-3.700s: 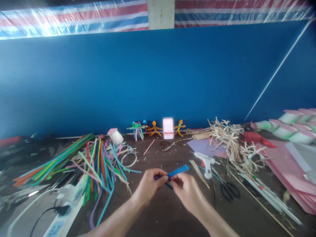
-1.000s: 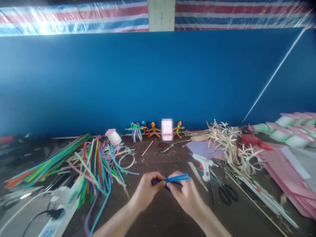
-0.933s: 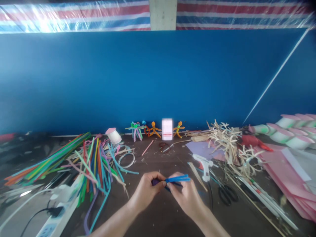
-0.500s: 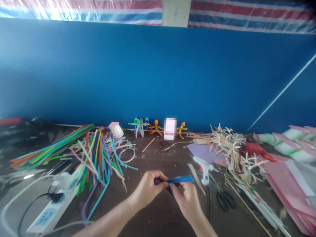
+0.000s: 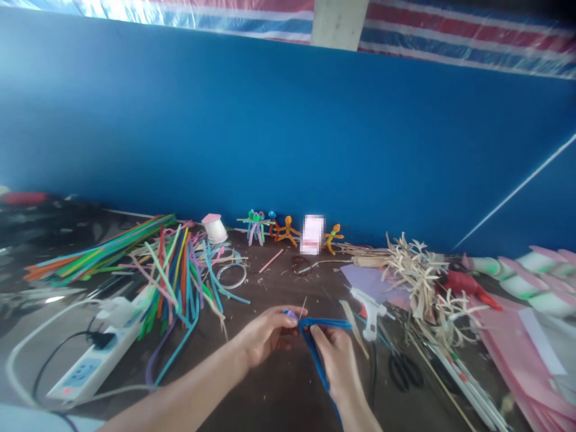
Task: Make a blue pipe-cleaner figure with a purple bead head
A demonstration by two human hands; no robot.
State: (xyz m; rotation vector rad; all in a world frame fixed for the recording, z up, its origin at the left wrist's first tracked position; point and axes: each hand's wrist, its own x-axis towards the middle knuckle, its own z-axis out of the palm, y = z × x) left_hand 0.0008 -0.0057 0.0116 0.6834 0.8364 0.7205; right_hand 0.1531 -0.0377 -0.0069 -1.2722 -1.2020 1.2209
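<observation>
Above the table (image 5: 279, 396), the left hand (image 5: 270, 331) pinches a purple piece (image 5: 290, 314), the right hand (image 5: 336, 355) blue stems (image 5: 332, 323); slackness could loosen either.

- I can read no words, numbers or brand from where I sit.
- The pale upright panel (image 5: 312, 234) near the middle of the frame is pixelated; a reddish band crosses its lower part, any lettering illegible to me.
- The power strip (image 5: 90, 367) at lower left is too small for me to read any marking.
</observation>
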